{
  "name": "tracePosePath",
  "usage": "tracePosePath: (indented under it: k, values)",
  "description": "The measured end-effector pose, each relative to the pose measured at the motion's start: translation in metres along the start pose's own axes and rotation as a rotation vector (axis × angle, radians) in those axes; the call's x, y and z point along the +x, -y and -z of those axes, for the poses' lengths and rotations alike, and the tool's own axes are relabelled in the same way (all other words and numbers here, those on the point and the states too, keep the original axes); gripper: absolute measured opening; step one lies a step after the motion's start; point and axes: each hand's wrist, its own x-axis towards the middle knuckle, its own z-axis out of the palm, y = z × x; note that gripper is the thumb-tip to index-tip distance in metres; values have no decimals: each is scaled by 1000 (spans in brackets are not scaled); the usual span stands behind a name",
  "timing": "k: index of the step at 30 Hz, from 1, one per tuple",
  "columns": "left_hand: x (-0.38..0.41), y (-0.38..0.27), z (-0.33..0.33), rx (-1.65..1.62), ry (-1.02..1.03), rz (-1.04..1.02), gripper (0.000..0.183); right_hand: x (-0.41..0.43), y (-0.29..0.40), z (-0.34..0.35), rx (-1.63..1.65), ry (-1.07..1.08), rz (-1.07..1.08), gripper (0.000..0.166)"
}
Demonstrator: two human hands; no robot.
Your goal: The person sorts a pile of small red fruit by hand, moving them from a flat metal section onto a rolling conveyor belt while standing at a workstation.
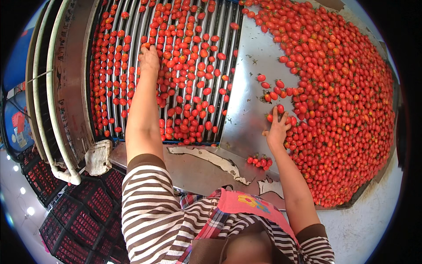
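Observation:
My left hand (pixel 149 59) reaches over the metal rollers (pixel 133 26) of a conveyor, its fingertips at an orange-red cherry tomato (pixel 145 45); whether they grip it I cannot tell. Many red cherry tomatoes (pixel 174 66) lie in rows between the rollers around it. My right hand (pixel 278 130) is spread low over the smooth metal sheet (pixel 244 109), fingers apart, touching or close to a few tomatoes at the edge of a large heap of cherry tomatoes (pixel 339 99). What lies under its palm is hidden.
Several tomatoes (pixel 259 162) lie together near the front edge of the metal table (pixel 194 171). Stems and leaf bits are scattered on the sheet. White pipes (pixel 51 99) run along the conveyor's left side. Black plastic crates (pixel 79 217) with red contents stand at lower left, near a blue drum (pixel 18 122).

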Motion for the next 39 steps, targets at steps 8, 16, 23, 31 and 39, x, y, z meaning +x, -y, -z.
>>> tracePosePath:
  k: [8, 16, 23, 31, 39]
  values:
    - [-49, 15, 34, -2015, 180, 426, 16, 1, -5, -3, -22, 6, -25, 104]
    - [-157, -37, -24, -913, 84, 69, 17, -1, 0, 1, -7, 25, 9, 105]
    - [-160, -80, -54, 115, 104, -1, 21, -2, -7, 3, -22, 32, 53, 103]
    - [-211, -63, 0, -1808, 605, 477, 17, -47, -74, -38, -240, -139, 462, 75]
    - [-391, -62, 82, -2136, 991, 231, 24, -122, -129, -66, 118, 34, 232, 89]
